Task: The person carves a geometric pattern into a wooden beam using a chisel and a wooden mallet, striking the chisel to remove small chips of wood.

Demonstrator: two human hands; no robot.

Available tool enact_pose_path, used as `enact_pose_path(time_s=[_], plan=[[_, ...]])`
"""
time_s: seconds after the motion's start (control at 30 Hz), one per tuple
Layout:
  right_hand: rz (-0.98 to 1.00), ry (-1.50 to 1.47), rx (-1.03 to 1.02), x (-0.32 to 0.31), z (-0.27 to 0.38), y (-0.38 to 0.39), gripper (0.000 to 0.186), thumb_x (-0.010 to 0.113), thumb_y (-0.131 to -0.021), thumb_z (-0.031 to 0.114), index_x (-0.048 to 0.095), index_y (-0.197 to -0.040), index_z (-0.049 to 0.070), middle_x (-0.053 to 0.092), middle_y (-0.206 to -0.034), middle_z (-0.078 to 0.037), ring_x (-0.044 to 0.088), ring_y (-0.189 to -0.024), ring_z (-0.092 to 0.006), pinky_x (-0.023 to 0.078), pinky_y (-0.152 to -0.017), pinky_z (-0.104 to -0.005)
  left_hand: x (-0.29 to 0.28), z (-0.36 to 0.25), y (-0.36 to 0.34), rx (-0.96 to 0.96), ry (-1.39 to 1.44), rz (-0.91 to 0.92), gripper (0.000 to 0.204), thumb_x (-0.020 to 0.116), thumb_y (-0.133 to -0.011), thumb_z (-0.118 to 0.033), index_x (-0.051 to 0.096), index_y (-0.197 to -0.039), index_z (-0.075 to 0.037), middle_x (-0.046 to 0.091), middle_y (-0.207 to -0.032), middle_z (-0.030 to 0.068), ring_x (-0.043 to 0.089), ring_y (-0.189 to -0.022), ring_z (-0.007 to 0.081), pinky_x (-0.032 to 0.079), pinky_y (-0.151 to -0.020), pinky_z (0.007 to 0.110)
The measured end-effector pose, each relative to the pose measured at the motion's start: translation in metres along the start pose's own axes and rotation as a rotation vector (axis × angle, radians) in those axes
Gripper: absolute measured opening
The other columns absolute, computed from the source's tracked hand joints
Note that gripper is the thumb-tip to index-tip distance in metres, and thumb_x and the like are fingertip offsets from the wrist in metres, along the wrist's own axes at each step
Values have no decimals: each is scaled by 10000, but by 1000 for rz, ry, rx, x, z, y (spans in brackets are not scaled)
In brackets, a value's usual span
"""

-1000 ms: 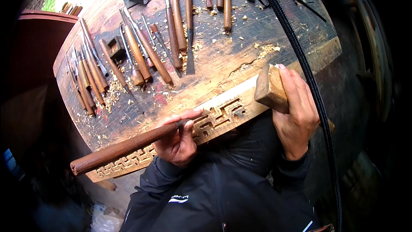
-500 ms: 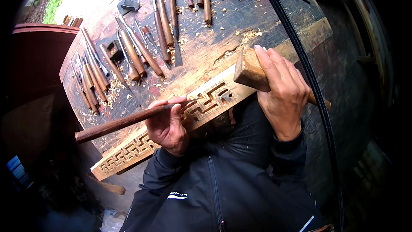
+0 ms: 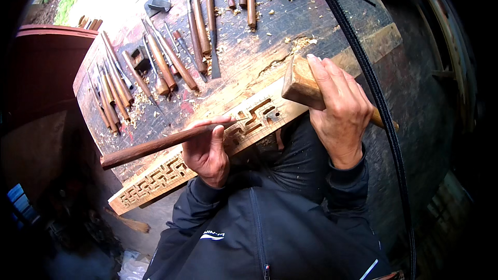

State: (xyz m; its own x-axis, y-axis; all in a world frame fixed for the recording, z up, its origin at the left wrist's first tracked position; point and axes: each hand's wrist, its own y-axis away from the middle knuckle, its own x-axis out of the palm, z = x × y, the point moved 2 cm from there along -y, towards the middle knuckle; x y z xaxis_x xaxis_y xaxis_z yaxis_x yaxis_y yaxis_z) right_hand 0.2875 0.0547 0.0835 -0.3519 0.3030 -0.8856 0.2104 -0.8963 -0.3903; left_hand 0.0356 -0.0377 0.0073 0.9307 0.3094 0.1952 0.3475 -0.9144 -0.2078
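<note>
A long carved wooden board with fretwork cut into it lies slantwise across the near edge of the workbench. My left hand is closed around a chisel, thumb and fingers near its blade end. The chisel lies low over the board, its dark wooden handle pointing left and its tip by the cut pattern; whether the tip touches wood I cannot tell. Over the board's right part, my right hand grips a wooden mallet close to its head. The mallet's handle sticks out to the right behind the hand.
Several chisels and gouges lie in rows on the worn workbench, amid wood shavings. A small dark block sits among them. A black braided cord hangs down at the right. A brush lies below the board's left end.
My left hand and the chisel have shifted slightly to the right along the board, and the handle's end has risen a little. The mallet and right hand have hardly moved.
</note>
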Motion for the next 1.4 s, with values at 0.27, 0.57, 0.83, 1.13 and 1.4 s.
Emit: enact_pose_path(time_s=[0.27, 0.57, 0.83, 1.13, 1.4], plan=[[13, 1, 1, 1, 1, -1, 731, 813, -788, -59, 758, -1487, 146, 806, -1358, -143, 787, -1217, -362, 619, -1039, -463, 10, 6, -4, 39, -86, 20, 298, 656, -1130, 64, 546, -1405, 30, 773, -1221, 243, 792, -1143, 317, 667, -1032, 455], [57, 15, 22, 2, 3, -3, 726, 816, -791, -57, 759, -1488, 141, 805, -1360, -146, 782, -1224, -371, 608, -1055, -469, 19, 11, -15, 267, -427, 141, 260, 757, -1050, 90, 635, -1268, 18, 814, -1091, 191, 814, -981, 298, 643, -841, 382], [62, 20, 11, 2, 4, -5, 726, 826, -789, -64, 761, -1484, 137, 810, -1349, -147, 784, -1217, -374, 608, -1053, -472, 17, 10, -13, 247, -455, 165, 270, 771, -1021, 111, 653, -1245, 16, 821, -1098, 190, 815, -956, 313, 651, -836, 405], [70, 13, 16, 2, 5, -5, 726, 822, -785, -68, 759, -1478, 138, 807, -1356, -137, 785, -1216, -368, 609, -1047, -470, 17, 12, -14, 272, -476, 180, 335, 760, -1024, 120, 632, -1317, 19, 825, -1110, 193, 817, -968, 321, 643, -846, 403], [58, 9, 2, 2, 3, -5, 737, 801, -770, -78, 759, -1475, 136, 808, -1358, -129, 786, -1218, -355, 611, -1044, -458, 20, 12, -15, 226, -422, 165, 256, 761, -1032, 111, 662, -1254, 30, 829, -1101, 192, 820, -981, 316, 645, -847, 405]])
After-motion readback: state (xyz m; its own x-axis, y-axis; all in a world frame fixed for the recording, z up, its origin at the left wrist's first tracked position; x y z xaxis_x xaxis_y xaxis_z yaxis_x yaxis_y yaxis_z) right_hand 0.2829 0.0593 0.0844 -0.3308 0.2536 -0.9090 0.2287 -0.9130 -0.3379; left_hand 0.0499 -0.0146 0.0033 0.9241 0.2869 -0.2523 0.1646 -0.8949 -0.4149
